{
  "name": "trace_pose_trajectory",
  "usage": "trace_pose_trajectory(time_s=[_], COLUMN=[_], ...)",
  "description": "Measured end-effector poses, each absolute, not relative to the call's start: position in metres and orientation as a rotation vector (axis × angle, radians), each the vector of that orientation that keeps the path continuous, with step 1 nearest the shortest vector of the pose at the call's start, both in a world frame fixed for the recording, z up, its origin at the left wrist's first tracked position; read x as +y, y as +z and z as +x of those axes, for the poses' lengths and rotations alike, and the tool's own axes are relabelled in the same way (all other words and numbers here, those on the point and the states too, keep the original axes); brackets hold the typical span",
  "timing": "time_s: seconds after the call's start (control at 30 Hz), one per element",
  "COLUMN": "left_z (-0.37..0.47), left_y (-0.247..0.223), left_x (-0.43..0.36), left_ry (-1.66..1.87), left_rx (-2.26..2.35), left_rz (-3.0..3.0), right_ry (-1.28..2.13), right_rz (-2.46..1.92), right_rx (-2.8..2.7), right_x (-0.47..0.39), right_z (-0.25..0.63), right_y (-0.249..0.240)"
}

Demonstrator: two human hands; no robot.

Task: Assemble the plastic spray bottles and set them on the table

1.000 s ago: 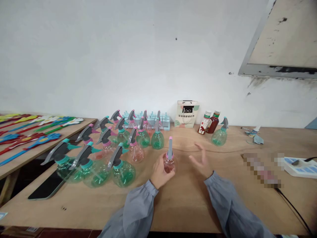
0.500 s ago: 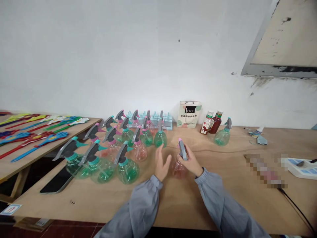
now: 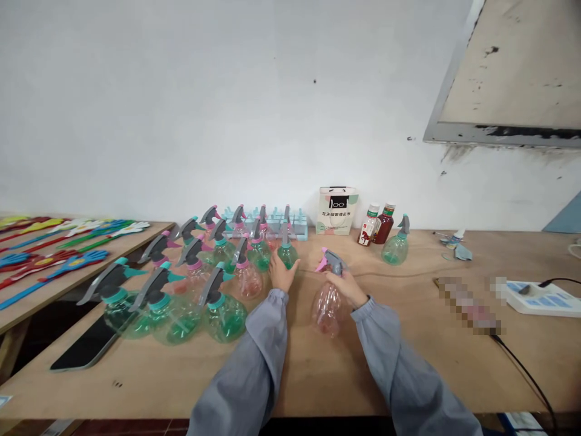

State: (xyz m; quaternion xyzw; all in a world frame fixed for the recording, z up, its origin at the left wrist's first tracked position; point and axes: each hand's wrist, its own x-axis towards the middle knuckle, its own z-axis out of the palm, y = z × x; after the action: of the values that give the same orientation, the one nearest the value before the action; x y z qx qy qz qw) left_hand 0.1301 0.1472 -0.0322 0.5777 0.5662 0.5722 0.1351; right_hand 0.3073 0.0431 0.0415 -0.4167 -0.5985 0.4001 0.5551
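My right hand (image 3: 347, 287) is closed around the neck of a pink spray bottle (image 3: 327, 309), just under its grey head with a pink nozzle. That bottle leans slightly, and its head now points to the left. My left hand (image 3: 282, 274) reaches to a green spray bottle (image 3: 287, 254) in the front right of the group, fingers on its left side and thumb on its right. Several more green and pink spray bottles stand to the left, among them a near green bottle (image 3: 226, 318) and a pink bottle (image 3: 248, 281).
A light-blue rack (image 3: 299, 224) stands behind the bottles. Beside it are a paper bag (image 3: 336, 212), a sauce bottle (image 3: 385, 224) and a lone green spray bottle (image 3: 394, 250). A phone (image 3: 86, 345) lies left; a power strip (image 3: 540, 298) lies right. Colourful hand-shaped clappers (image 3: 68, 266) cover the left table.
My left hand has moved forward to the green spray bottle. In my right hand the pink spray bottle has turned, so its nozzle faces left. The view has shifted slightly to the right.
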Motion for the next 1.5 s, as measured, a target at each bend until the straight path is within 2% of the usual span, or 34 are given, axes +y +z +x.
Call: trace_pose_trajectory(time_s=[0.13, 0.27, 0.5, 0.83, 1.03, 1.33, 1.5], left_z=[0.12, 0.108, 0.107, 0.107, 0.105, 0.105, 0.105], left_y=[-0.042, -0.049, -0.046, -0.041, -0.042, -0.042, -0.044], left_x=[0.113, 0.085, 0.073, 0.07, 0.072, 0.072, 0.073], left_ry=[1.574, 1.6, 1.614, 1.533, 1.515, 1.481, 1.503], left_rx=[1.667, 1.624, 1.384, 1.364, 1.317, 1.346, 1.361], left_rz=[1.791, 1.86, 1.825, 1.798, 1.811, 1.817, 1.823], right_ry=[1.325, 1.449, 1.435, 1.423, 1.213, 1.281, 1.115], right_rz=[-0.869, -0.759, -0.744, -0.751, -0.792, -0.821, -0.801], right_rx=[-1.279, -1.286, -1.25, -1.106, -0.961, -1.078, -1.039], right_x=[0.051, 0.055, 0.051, 0.047, 0.042, 0.038, 0.043], right_z=[0.322, 0.324, 0.316, 0.318, 0.31, 0.305, 0.3], right_y=[0.066, 0.075, 0.071, 0.071, 0.076, 0.078, 0.076])
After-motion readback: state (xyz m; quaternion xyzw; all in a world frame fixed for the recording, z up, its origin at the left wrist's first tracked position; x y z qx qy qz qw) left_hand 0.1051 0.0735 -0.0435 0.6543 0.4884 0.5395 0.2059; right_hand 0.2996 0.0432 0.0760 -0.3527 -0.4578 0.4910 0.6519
